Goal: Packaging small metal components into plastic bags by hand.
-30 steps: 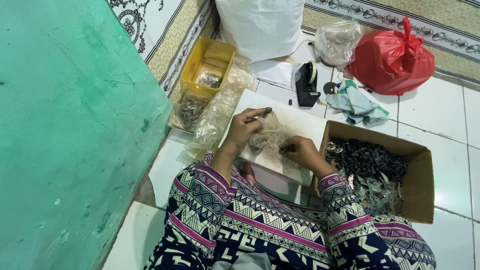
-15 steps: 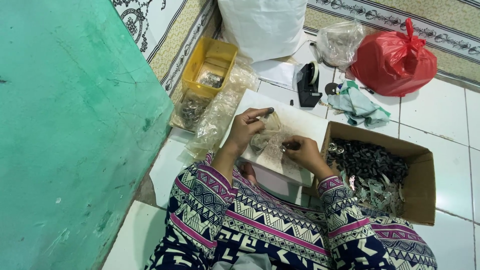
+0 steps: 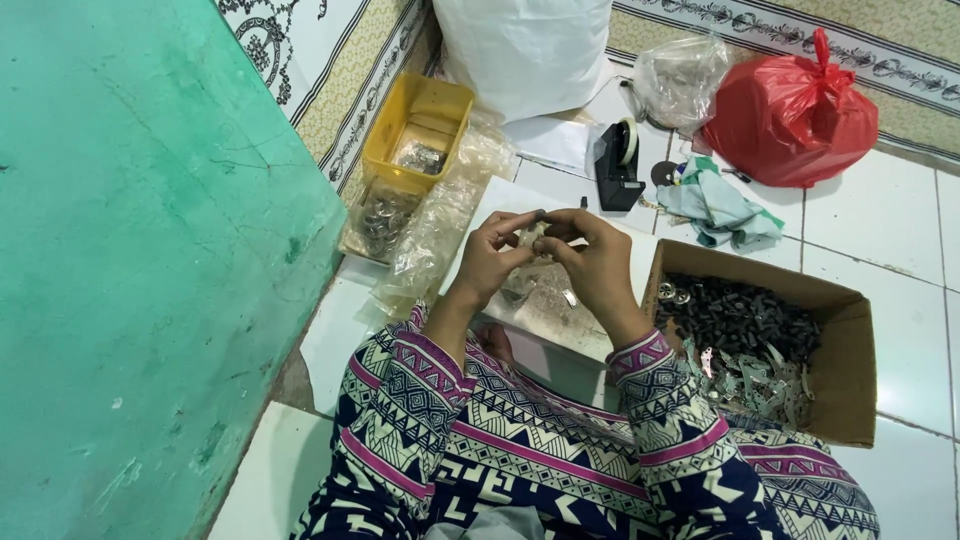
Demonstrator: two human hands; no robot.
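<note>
Beside brown box (image 3: pixel 850 370): left hand (image 3: pixel 492 255), right hand (image 3: pixel 598 262), both pinching small clear packet (image 3: pixel 530 238).

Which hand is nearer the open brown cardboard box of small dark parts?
Right. The right hand is raised just left of the brown cardboard box, close to its near wall. The left hand sits farther left, beyond the right hand, fingertips meeting it.

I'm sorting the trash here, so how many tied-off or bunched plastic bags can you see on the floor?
3: a big white bag at the top, a clear crumpled bag to its right, and a red knotted bag farthest right. Others may lie out of view.
</note>
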